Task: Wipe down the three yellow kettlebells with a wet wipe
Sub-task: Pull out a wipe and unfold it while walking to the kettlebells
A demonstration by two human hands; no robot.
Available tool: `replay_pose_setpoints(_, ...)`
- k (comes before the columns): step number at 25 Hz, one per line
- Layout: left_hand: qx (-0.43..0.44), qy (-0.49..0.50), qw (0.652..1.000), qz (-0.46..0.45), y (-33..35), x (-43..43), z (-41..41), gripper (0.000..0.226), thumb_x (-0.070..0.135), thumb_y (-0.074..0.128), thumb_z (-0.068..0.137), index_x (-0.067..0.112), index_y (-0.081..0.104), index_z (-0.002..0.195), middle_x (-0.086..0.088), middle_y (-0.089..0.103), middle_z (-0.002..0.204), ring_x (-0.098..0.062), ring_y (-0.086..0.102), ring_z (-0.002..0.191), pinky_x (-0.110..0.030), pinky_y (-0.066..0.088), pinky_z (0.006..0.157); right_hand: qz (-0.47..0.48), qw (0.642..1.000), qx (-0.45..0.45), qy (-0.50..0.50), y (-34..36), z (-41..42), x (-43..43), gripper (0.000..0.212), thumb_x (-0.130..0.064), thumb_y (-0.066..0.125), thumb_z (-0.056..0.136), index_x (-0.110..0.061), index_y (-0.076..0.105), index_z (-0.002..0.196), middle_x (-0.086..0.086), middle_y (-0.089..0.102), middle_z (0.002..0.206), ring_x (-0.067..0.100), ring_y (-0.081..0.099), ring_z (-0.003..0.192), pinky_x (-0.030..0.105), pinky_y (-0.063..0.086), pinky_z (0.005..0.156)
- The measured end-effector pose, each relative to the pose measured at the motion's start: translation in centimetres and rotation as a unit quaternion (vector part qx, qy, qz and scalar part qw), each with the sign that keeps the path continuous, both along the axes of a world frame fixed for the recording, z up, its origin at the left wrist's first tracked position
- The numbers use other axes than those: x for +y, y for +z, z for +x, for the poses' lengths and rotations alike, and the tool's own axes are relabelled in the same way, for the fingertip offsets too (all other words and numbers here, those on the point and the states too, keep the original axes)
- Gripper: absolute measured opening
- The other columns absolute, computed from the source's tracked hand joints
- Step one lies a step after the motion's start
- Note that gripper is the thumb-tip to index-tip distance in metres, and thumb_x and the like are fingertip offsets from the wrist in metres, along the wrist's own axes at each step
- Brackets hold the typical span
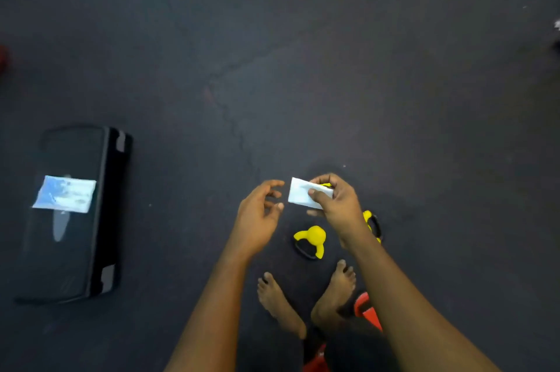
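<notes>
Right grip (336,205) pinched the folded wet wipe (300,194) by one end; left grip (257,217) hung slack and empty just beside it. Yellow kettlebells (313,237) sat on the floor (303,68) below. Opening the wipe fully first seemed wise, so each bell met a clean face.

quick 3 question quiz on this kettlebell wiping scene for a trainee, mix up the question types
1. True or false: the left hand holds nothing.
2. The flat blue-and-white packet lies on: A a wooden shelf, B the black plastic step platform, C a white bucket.
3. Fill in: the right hand pinches a folded white ____.

Key: 1 true. 2 B. 3 folded white wet wipe.
</notes>
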State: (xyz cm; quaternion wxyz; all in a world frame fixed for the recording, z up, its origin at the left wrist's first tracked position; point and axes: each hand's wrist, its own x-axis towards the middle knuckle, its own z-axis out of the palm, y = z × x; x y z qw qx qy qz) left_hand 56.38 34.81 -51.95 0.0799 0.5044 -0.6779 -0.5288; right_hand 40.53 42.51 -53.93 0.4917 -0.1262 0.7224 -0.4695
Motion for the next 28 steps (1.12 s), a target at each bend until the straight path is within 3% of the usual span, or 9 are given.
replay_pose_setpoints(4, 0.000, 0.032, 0.999, -0.007, -17.7, 0.8, 0.4, 0.035, 0.002, 0.060, 0.091, 0.019, 0.062, 0.121, 0.001, 0.064, 0.109, -0.009, 0.061, 0.089, -0.006, 0.045, 0.071, 0.030, 0.998, 0.001, -0.059, -17.1, 1.1, 1.0, 0.024, -0.002, 0.059, 0.090, -0.023, 0.071, 0.085, 0.002, 0.066, 0.088, 0.018, 0.066, 0.079, 0.032, 0.059, 0.058)
replay_pose_setpoints(8, 0.019, 0.070, 0.997, -0.030, -32.3, 1.7, 0.4, 0.031, 0.006, 0.061, 0.092, 0.017, 0.065, 0.120, 0.001, 0.064, 0.109, -0.001, 0.059, 0.087, -0.005, 0.045, 0.071, 0.026, 0.996, 0.018, -0.079, -31.9, 3.0, 0.4, 0.026, 0.000, 0.056, 0.088, -0.019, 0.071, 0.081, 0.001, 0.067, 0.077, 0.014, 0.065, 0.069, 0.029, 0.057, 0.053)
replay_pose_setpoints(14, 0.053, 0.097, 0.991, -0.078, -45.3, 1.8, -0.4, 0.026, 0.007, 0.060, 0.092, 0.015, 0.063, 0.117, 0.001, 0.067, 0.104, -0.008, 0.062, 0.086, -0.029, 0.056, 0.069, -0.028, 0.995, 0.064, -0.072, -44.8, 3.9, -1.6, 0.024, -0.001, 0.054, 0.083, -0.018, 0.070, 0.075, 0.005, 0.067, 0.075, 0.014, 0.064, 0.067, 0.027, 0.053, 0.050)
replay_pose_setpoints(18, 0.069, 0.105, 0.984, -0.128, -45.2, 1.6, -0.7, 0.028, 0.005, 0.060, 0.090, 0.014, 0.062, 0.116, -0.005, 0.066, 0.094, -0.014, 0.059, 0.074, -0.025, 0.049, 0.070, -0.069, 0.991, 0.091, -0.065, -44.9, 3.3, -0.9, 0.026, 0.000, 0.054, 0.085, -0.019, 0.068, 0.072, 0.007, 0.066, 0.076, 0.016, 0.063, 0.066, 0.027, 0.055, 0.049)
replay_pose_setpoints(21, 0.085, 0.093, 0.976, -0.175, -40.4, 3.8, 0.4, 0.031, 0.006, 0.062, 0.089, 0.017, 0.064, 0.118, -0.004, 0.064, 0.098, -0.013, 0.056, 0.075, -0.023, 0.047, 0.072, -0.114, 0.986, 0.103, -0.060, -40.2, 4.3, 1.5, 0.024, -0.001, 0.053, 0.085, -0.017, 0.068, 0.076, 0.012, 0.066, 0.084, 0.021, 0.063, 0.071, 0.032, 0.057, 0.054)
replay_pose_setpoints(24, 0.082, 0.100, 0.967, -0.219, -33.9, 9.2, 2.3, 0.030, 0.008, 0.064, 0.088, 0.017, 0.065, 0.116, -0.003, 0.064, 0.095, -0.014, 0.055, 0.079, -0.016, 0.039, 0.068, -0.161, 0.981, 0.103, -0.038, -33.4, 7.0, 6.2, 0.025, 0.000, 0.051, 0.083, -0.017, 0.067, 0.076, 0.012, 0.065, 0.083, 0.023, 0.063, 0.071, 0.030, 0.055, 0.049)
replay_pose_setpoints(28, 0.100, 0.075, 0.960, -0.251, -29.0, 17.7, 5.6, 0.032, -0.001, 0.063, 0.083, 0.012, 0.064, 0.112, -0.009, 0.069, 0.096, -0.021, 0.061, 0.081, -0.025, 0.046, 0.071, -0.204, 0.972, 0.115, 0.003, -27.0, 10.0, 13.3, 0.023, 0.001, 0.051, 0.081, -0.010, 0.070, 0.085, 0.016, 0.067, 0.086, 0.026, 0.064, 0.072, 0.033, 0.056, 0.054)
